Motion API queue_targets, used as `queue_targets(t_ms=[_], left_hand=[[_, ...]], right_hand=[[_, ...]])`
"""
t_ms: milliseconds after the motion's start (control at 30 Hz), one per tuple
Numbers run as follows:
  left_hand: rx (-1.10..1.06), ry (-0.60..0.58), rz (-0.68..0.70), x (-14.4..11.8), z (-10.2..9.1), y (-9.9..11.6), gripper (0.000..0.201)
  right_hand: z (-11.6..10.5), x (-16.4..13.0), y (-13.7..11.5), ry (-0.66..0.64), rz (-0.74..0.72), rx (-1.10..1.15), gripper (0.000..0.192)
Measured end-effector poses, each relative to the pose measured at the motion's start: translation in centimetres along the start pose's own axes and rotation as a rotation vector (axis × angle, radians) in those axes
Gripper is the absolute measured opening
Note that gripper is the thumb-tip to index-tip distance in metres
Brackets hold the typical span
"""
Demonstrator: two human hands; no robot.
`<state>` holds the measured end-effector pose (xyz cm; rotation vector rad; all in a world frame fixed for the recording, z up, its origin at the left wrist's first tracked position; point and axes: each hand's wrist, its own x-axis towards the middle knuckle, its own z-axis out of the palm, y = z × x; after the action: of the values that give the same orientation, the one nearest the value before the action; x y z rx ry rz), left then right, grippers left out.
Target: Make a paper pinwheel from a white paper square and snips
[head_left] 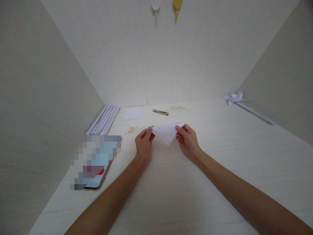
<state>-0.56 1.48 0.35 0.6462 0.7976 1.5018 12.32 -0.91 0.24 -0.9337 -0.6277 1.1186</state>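
Observation:
A sheet of white paper point(166, 133), folded into a triangle with its point toward me, is held over the middle of the table. My left hand point(144, 141) pinches its left corner between thumb and fingers. At the right corner, my right hand point(187, 139) grips the paper the same way, thumb on top. Just beyond the paper lies a pair of thread snips point(160, 112). Flat on the table to the left of the snips is a square white sheet point(133, 113).
Rolled white paper sticks point(104, 120) lie at the left wall, with a partly blurred phone point(104, 176) nearer me. A paper pinwheel point(233, 98) on a stick rests along the right wall. Small pale bits point(132, 130) are scattered left; hooks point(177, 4) hang on the back wall.

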Motion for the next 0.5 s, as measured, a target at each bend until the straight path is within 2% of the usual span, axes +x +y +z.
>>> queue_targets(t_ms=[267,500], left_hand=[[-0.023,-0.048,-0.152,1.2,-0.1,0.2,0.013],[0.004,-0.088,-0.184,1.2,0.0,0.3,0.012]], right_hand=[[0.1,0.3,0.0,-0.021,0.065,0.025,0.021],[0.1,0.5,0.0,0.008,0.032,0.066,0.017]])
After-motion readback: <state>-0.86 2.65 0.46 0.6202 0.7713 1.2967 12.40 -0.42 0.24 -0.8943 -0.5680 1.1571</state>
